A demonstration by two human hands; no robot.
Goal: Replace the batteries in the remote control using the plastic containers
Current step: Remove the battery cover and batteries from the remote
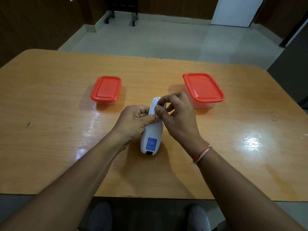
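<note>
A person holds a white remote control (152,132) over the middle of the orange wood-grain worktop (50,130), its back face turned up so that a blue label (151,144) shows near the end closest to the body. The remote's long axis runs almost straight away from the person, tilted slightly to the right at the far end, and that far, rounded end points toward the gap between two plastic containers. The left hand (136,120) wraps the remote from its left side, its fingers (150,117) clamped around the body about midway along, thumb pressed on the back face. The right hand (176,114) works at the far half of the remote, its fingers (166,100) curled and pinched together on something small at the battery end; what exactly they pinch cannot be told, as the fingers hide it. A red-and-white thread band (202,154) circles the right wrist. Beyond and to the left of the left fingers stands the smaller container (106,90), its red lid shut; beyond and to the right of the right fingers stands the larger container (203,89), also lidded in red. Both stand well apart from the remote.
</note>
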